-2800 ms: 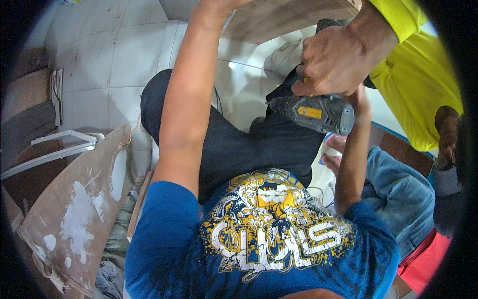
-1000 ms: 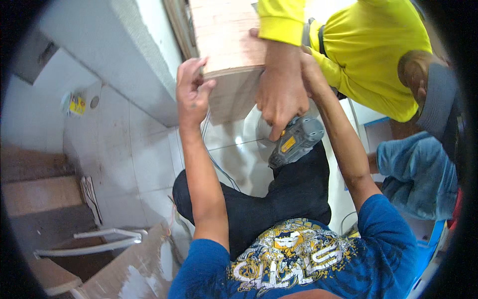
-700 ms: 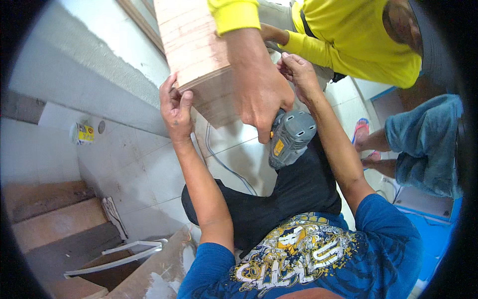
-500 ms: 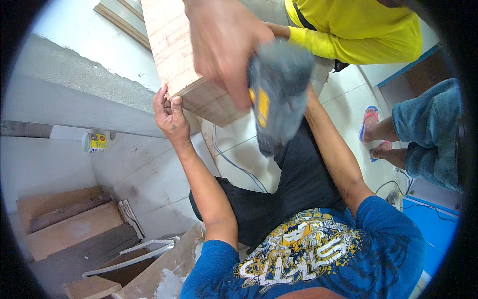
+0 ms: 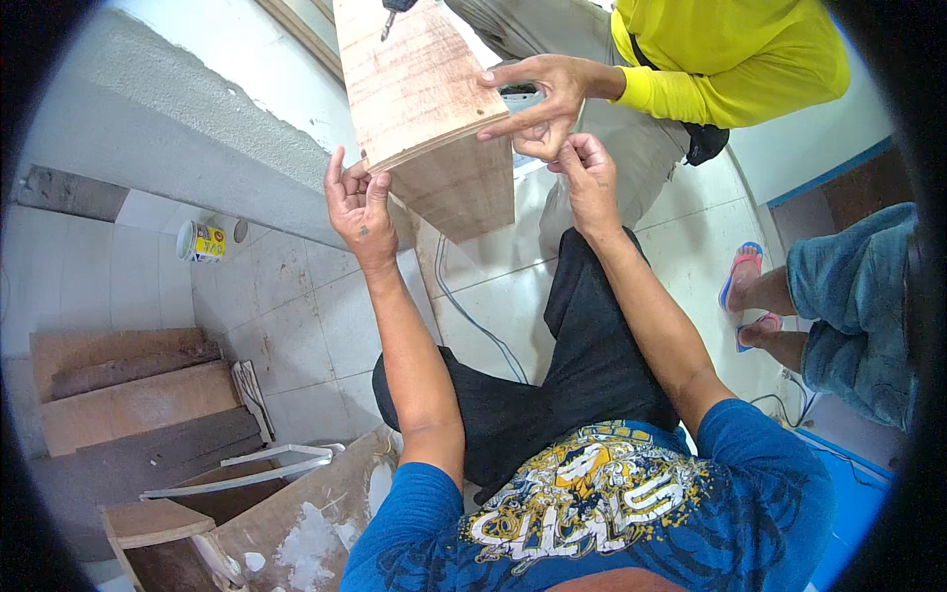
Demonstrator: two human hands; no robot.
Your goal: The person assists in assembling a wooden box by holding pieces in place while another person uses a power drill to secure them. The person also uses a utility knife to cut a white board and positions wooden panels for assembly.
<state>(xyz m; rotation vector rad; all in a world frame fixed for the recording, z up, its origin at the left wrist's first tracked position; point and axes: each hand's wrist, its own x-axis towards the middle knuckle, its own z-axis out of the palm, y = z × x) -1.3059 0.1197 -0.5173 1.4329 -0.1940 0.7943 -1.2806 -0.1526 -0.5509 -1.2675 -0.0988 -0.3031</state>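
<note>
A plywood box (image 5: pixel 424 99) extends from the top edge, its near end panel facing my lap. My left hand (image 5: pixel 363 212) is at its near left corner, thumb on the edge and fingers curled along the side. My right hand (image 5: pixel 592 187) is right of the box, thumb and fingertips pinched together against the fingers of a co-worker's hand (image 5: pixel 547 99). Whatever lies in the pinch is too small to make out. The co-worker's fingers spread over the box's right corner. At the top edge, the tip of a power drill (image 5: pixel 395 8) with a bit shows over the panel.
The co-worker in a yellow top (image 5: pixel 730 69) is across from me. Another person's feet in flip-flops (image 5: pixel 745 276) stand at right. Cables (image 5: pixel 473 321) run over the tiled floor. Boards (image 5: pixel 148 405) lie at lower left, and a labelled tub (image 5: pixel 201 241) sits near the wall.
The drill, blurred in a large hand before me, has moved up to the top edge. My right hand, hidden behind it, now shows meeting the co-worker's fingers. My left hand stays at the corner.
</note>
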